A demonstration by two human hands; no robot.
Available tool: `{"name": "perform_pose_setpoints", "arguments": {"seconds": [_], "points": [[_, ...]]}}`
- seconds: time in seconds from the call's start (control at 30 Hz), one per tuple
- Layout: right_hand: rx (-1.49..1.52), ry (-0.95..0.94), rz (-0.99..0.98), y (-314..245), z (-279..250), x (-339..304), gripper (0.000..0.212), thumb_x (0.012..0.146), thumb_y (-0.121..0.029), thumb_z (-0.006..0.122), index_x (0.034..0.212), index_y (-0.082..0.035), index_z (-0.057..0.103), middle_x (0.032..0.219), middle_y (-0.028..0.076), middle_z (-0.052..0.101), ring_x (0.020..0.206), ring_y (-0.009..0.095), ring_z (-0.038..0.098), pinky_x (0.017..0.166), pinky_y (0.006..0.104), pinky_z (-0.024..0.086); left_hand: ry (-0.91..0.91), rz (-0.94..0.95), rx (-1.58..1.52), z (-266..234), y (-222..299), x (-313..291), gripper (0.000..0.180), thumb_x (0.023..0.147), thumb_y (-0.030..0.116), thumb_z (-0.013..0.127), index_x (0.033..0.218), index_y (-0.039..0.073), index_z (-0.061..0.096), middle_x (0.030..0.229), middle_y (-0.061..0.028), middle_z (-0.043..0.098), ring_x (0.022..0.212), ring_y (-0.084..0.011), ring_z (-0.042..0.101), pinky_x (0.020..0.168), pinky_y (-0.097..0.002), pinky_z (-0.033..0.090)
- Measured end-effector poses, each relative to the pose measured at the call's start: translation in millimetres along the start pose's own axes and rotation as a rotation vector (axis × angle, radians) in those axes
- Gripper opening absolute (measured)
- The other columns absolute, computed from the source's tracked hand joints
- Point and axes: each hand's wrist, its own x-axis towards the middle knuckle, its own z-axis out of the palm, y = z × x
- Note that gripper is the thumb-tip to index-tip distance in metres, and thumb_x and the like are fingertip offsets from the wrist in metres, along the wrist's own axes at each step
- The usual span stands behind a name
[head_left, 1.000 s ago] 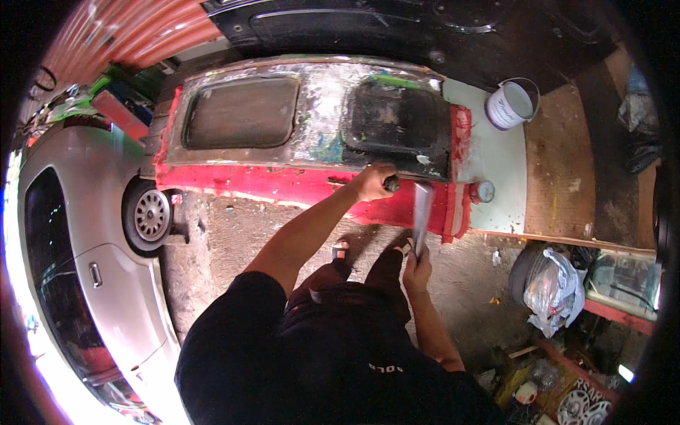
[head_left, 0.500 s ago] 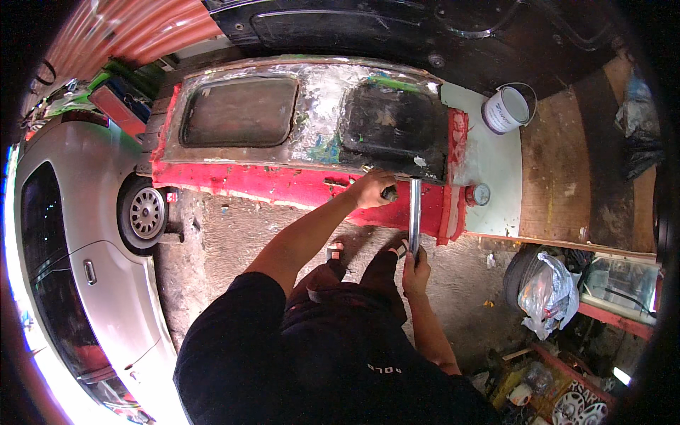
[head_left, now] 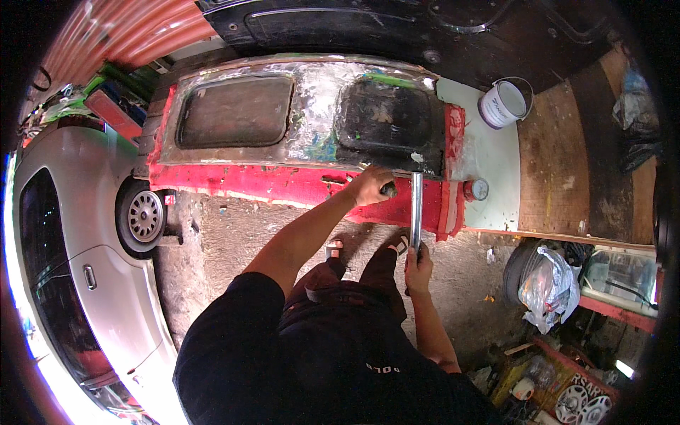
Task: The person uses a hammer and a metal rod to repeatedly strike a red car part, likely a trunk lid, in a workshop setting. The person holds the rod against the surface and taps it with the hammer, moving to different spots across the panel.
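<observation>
A long, worn metal vehicle panel [head_left: 307,134], with patches of grey, white, green and black, lies across a bench on red cloth [head_left: 283,185]. At its near edge, right of the middle, my left hand [head_left: 370,187] is closed around a small dark object [head_left: 388,189], mostly covered by my fingers. My right hand [head_left: 418,269] grips the lower end of a shiny metal bar [head_left: 416,212]. The bar's far end reaches the panel's near edge, just right of my left hand; whether it touches is unclear.
A white bucket [head_left: 503,106] and a small red can [head_left: 475,189] stand right of the panel. A silver car [head_left: 92,212] is on the left. Below the bench's right side are a tyre [head_left: 519,273] and a plastic bag [head_left: 549,290]. A large black panel [head_left: 354,35] stands behind.
The view has shifted slightly. The bar's far end sits a little higher against the panel's edge; both hands keep their hold in nearly the same places.
</observation>
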Motion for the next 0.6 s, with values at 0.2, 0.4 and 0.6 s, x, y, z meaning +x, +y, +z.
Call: {"name": "perform_pose_setpoints", "arguments": {"seconds": [0.2,0.4,0.6], "points": [[0.323,0.119,-0.157,-2,15,-16,0.028,0.098,-0.022,0.052,0.118,-0.003,0.055,0.066,-0.001,0.053,0.055,0.006,0.047,0.05,0.0246,0.039,0.097,-0.029,-0.108,-7,2,1,0.03,0.068,0.015,0.074,0.092,0.002,0.061,0.092,-0.0142,0.061,0.089,-0.0345,0.061,0.079,-0.0425,0.05],[-0.263,-0.002,-0.107,6,16,16,0.037,0.097,-0.027,0.055,0.116,0.004,0.052,0.086,0.023,0.067,0.079,0.035,0.069,0.068,0.0429,0.052,0.103,-0.023,-0.083,2,-2,1,0.032,0.067,0.018,0.075,0.092,0.002,0.062,0.097,-0.0145,0.062,0.095,-0.0339,0.06,0.087,-0.0415,0.049],[-0.077,0.026,-0.06,-10,0,4,0.036,0.097,-0.024,0.054,0.119,0.004,0.054,0.09,0.018,0.07,0.084,0.03,0.069,0.076,0.0374,0.052,0.084,-0.003,-0.083,-2,2,5,0.027,0.068,0.016,0.074,0.087,0.003,0.061,0.09,-0.014,0.06,0.089,-0.0342,0.061,0.082,-0.0431,0.049]]}}
